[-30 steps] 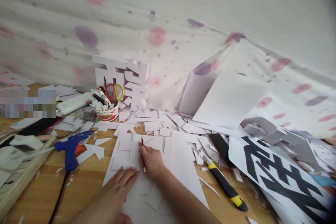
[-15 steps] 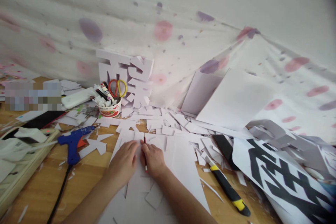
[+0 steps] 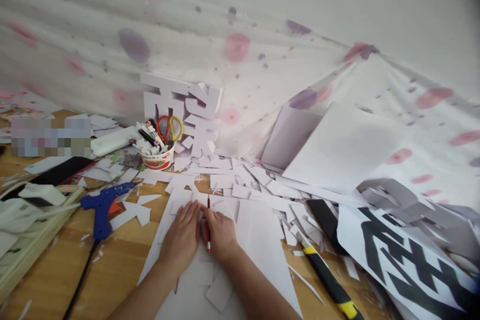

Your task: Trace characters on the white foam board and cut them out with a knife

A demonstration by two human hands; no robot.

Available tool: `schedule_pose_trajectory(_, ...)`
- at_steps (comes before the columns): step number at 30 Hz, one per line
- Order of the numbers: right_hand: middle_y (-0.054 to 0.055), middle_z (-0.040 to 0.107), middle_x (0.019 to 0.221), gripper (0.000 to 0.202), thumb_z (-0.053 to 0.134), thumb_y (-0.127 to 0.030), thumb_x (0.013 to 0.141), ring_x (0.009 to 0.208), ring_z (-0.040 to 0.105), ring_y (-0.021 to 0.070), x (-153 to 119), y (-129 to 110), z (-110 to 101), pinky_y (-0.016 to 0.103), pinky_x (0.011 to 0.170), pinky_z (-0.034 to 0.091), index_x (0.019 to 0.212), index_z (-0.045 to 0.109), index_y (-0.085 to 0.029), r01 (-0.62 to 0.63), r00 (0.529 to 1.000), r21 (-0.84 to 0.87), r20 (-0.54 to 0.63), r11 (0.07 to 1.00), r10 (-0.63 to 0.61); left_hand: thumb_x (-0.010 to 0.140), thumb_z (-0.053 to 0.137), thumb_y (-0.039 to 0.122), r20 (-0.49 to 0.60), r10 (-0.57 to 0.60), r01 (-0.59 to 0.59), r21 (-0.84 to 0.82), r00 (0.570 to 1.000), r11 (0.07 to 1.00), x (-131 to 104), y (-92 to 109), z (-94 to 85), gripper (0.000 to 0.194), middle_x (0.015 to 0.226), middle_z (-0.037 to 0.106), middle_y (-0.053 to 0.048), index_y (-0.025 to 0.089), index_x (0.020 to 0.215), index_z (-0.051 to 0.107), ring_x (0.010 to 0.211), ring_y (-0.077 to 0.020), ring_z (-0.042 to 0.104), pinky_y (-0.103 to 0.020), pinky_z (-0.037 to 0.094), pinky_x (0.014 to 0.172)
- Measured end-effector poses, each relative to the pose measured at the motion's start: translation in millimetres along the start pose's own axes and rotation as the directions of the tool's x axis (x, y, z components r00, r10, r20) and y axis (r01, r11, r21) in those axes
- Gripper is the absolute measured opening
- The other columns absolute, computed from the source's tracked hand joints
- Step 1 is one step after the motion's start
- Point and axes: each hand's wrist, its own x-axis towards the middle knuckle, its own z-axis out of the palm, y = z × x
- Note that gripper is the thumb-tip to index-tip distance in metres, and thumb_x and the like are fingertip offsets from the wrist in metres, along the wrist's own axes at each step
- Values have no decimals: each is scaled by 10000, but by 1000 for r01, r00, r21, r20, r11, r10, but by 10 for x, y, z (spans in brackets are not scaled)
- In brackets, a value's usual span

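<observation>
A dark red pencil is gripped in my right hand, its tip pointing away from me over a white foam board sheet. My left hand lies flat on the white pieces over the sheet, its fingers stretched forward and close against the right hand. Beneath my wrists, flat white cut pieces rest on the sheet. What lies under my fingers is hidden.
At left are a blue glue gun and a power strip. A tub of pens and scissors stands before white letter shapes. At right lie a utility knife, a black phone and a printed sheet. White scraps are scattered behind.
My left hand has flattened and its fingers have straightened on the white pieces. The right hand still holds the pencil in nearly the same place. The view has shifted slightly.
</observation>
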Motion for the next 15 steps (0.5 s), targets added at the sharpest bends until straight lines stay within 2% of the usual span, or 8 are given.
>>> schedule_pose_trajectory(2, 48, 656, 931, 319, 454, -152, 743, 821, 592, 173, 38, 50, -8, 262, 704, 428, 1055, 510, -192, -14, 997, 138, -72, 990, 24, 862, 331, 225, -16, 0, 0, 13, 1000, 1000, 3, 16, -6, 400, 1276, 502, -107, 101, 1214, 476, 1222, -209, 408, -424, 360, 1018)
schedule_pose_trajectory(4, 35, 656, 939, 255, 397, -178, 794, 838, 591, 156, 137, 121, -34, 264, 733, 432, 1019, 513, -210, -43, 978, 345, -179, 938, 110, 865, 335, 248, -31, -2, 3, 26, 1000, 1000, 5, 32, -13, 400, 1273, 506, -107, 104, 1207, 486, 1215, -215, 417, -429, 363, 1014)
schedule_pose_trajectory(6, 18, 664, 840, 217, 349, -260, 846, 748, 588, 146, 304, 200, -70, 261, 682, 445, 983, 512, -217, -87, 942, 570, -218, 817, 253, 863, 340, 251, -35, -5, 6, 37, 999, 999, 9, 45, -28, 399, 1277, 503, -102, 115, 1206, 489, 1211, -214, 422, -428, 365, 1013)
schedule_pose_trajectory(8, -1, 633, 637, 271, 341, -388, 856, 558, 531, 139, 512, 271, -94, 246, 551, 432, 928, 520, -200, -133, 919, 749, -151, 649, 363, 860, 341, 240, -25, -7, 9, 51, 1000, 999, 16, 54, -47, 402, 1280, 500, -102, 113, 1214, 482, 1208, -208, 426, -423, 368, 1012)
schedule_pose_trajectory(10, -18, 560, 517, 335, 361, -457, 828, 468, 463, 123, 723, 321, -85, 230, 481, 393, 852, 545, -178, -137, 907, 844, -103, 519, 408, 858, 343, 235, -11, -9, 10, 65, 1000, 998, 23, 60, -64, 408, 1279, 499, -110, 98, 1219, 475, 1205, -206, 429, -418, 375, 1008)
schedule_pose_trajectory(11, -25, 531, 499, 348, 373, -474, 814, 447, 440, 114, 818, 337, -66, 222, 461, 373, 815, 551, -176, -135, 901, 866, -95, 482, 423, 857, 345, 236, -8, -9, 9, 70, 1000, 998, 26, 61, -70, 410, 1276, 500, -113, 93, 1218, 475, 1202, -206, 432, -418, 380, 1004)
schedule_pose_trajectory(15, -33, 503, 503, 324, 428, -485, 771, 438, 428, 96, 1064, 347, 87, 208, 447, 351, 707, 529, -183, -142, 898, 874, -84, 465, 433, 851, 351, 236, -6, -9, 9, 81, 1000, 997, 32, 65, -72, 410, 1276, 501, -111, 94, 1214, 479, 1198, -205, 437, -415, 386, 999)
